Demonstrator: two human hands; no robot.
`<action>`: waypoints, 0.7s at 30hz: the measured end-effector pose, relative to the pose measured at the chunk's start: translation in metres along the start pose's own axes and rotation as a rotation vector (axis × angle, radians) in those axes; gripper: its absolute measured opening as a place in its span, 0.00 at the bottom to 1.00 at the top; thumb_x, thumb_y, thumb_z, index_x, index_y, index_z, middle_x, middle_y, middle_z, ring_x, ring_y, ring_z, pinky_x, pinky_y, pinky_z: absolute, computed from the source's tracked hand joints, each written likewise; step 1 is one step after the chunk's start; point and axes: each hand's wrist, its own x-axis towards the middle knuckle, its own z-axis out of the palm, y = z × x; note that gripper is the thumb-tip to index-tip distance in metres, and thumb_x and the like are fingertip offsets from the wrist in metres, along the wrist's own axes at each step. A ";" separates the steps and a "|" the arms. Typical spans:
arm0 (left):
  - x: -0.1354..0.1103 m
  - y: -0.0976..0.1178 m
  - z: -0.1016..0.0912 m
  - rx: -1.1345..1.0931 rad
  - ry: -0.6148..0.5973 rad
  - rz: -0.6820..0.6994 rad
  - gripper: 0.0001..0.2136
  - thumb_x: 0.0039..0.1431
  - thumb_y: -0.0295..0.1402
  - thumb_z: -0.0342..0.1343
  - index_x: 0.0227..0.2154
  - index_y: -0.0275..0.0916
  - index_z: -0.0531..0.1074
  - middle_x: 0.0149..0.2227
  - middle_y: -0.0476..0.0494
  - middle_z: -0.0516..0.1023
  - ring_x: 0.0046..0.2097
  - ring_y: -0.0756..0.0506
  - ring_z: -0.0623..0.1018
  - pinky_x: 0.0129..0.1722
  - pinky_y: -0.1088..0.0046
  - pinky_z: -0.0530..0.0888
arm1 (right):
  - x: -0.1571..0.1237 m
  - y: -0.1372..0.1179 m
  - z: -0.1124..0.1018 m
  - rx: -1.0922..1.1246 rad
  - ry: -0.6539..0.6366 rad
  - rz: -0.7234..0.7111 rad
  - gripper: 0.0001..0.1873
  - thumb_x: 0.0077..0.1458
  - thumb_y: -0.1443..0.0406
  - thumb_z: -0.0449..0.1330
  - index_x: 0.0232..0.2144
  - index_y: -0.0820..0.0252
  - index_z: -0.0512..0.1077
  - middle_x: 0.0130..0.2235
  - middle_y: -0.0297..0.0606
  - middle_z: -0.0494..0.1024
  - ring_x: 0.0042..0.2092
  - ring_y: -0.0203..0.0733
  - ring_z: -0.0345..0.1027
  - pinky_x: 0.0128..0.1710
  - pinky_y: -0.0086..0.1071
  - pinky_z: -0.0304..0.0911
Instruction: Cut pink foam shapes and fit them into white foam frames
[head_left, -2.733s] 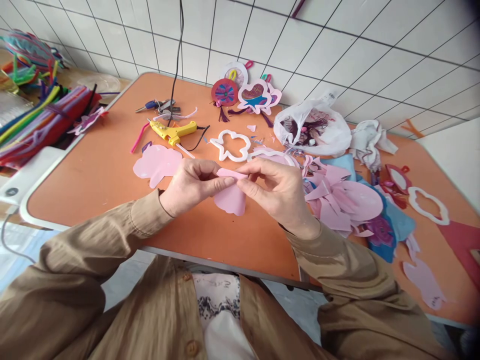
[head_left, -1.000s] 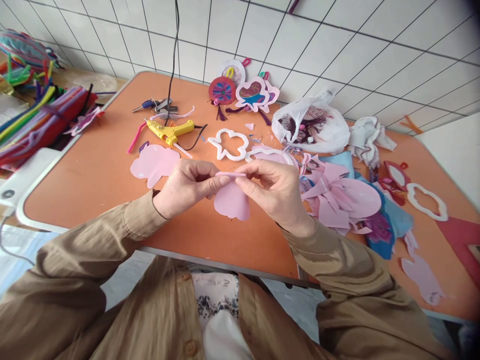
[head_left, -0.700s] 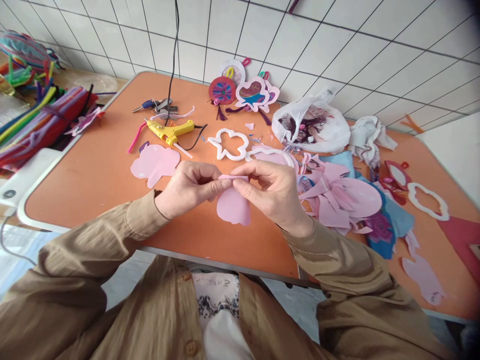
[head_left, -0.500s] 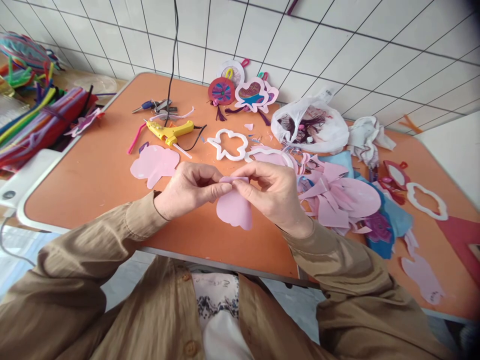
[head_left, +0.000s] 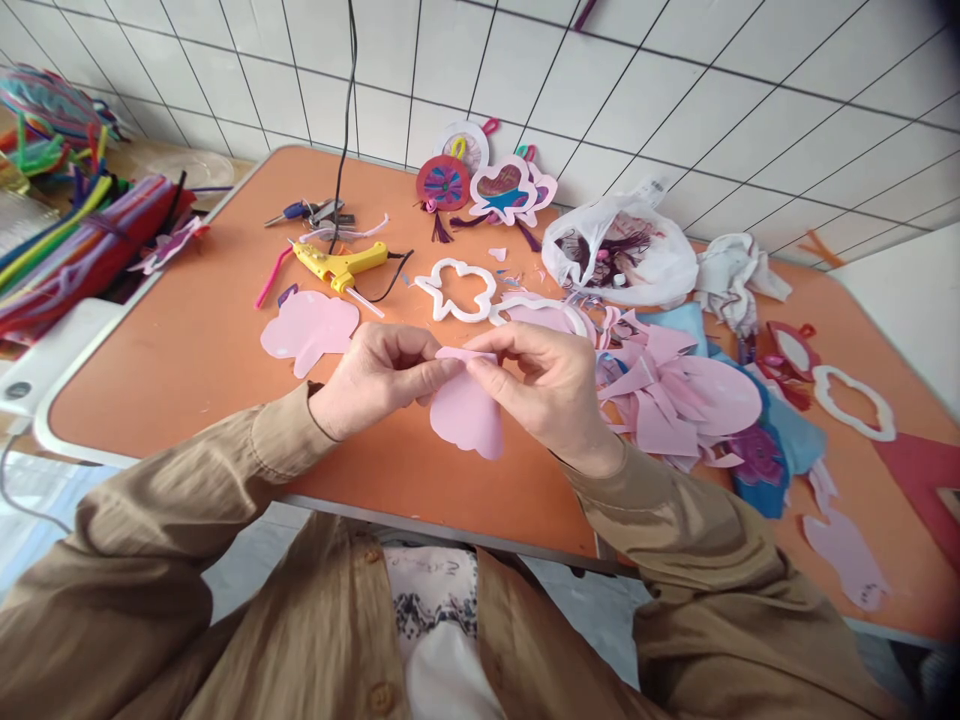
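Observation:
A pink foam sheet cutout (head_left: 466,415) with a wavy lower edge hangs over the table, pinched near its folded top edge. My left hand (head_left: 386,375) grips its left side between thumb and fingers. On the right side, my right hand (head_left: 544,385) pinches the same edge, thumb in front. Left of my left hand lies another pink cutout (head_left: 311,328), flower-like with a short stem. Beyond the hands is a white flower-shaped frame (head_left: 459,290). Pink foam scraps (head_left: 667,395) are heaped beside my right hand.
A yellow glue gun (head_left: 341,265) lies behind the left cutout, near keys (head_left: 322,212). Decorated ornaments (head_left: 504,190) lean at the wall beside a white plastic bag (head_left: 619,250). Colourful pipe cleaners (head_left: 82,250) are piled at far left. A white cloud-shaped frame (head_left: 853,402) lies right.
The left part of the pink cutout's top edge shows a little more, and the piece has shifted slightly left. Both hands keep their pinch in nearly the same place.

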 end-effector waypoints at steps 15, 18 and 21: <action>0.001 -0.002 -0.002 -0.033 0.013 -0.023 0.20 0.55 0.46 0.69 0.20 0.36 0.73 0.17 0.49 0.72 0.19 0.54 0.66 0.17 0.78 0.62 | -0.004 0.000 0.002 -0.045 0.060 -0.085 0.04 0.61 0.65 0.65 0.33 0.53 0.81 0.32 0.33 0.85 0.31 0.38 0.76 0.31 0.33 0.71; 0.001 -0.002 -0.002 -0.039 0.009 -0.038 0.19 0.55 0.45 0.69 0.20 0.36 0.73 0.17 0.49 0.71 0.19 0.54 0.67 0.17 0.78 0.63 | -0.004 -0.001 0.001 -0.015 0.050 -0.061 0.04 0.61 0.66 0.65 0.34 0.54 0.81 0.32 0.33 0.85 0.30 0.37 0.76 0.29 0.32 0.69; 0.001 -0.003 -0.001 -0.089 0.003 -0.061 0.19 0.54 0.45 0.70 0.20 0.36 0.73 0.17 0.49 0.72 0.19 0.54 0.66 0.17 0.78 0.63 | -0.004 -0.001 0.001 0.006 0.041 -0.051 0.05 0.60 0.66 0.64 0.33 0.54 0.81 0.32 0.33 0.85 0.30 0.37 0.76 0.29 0.31 0.69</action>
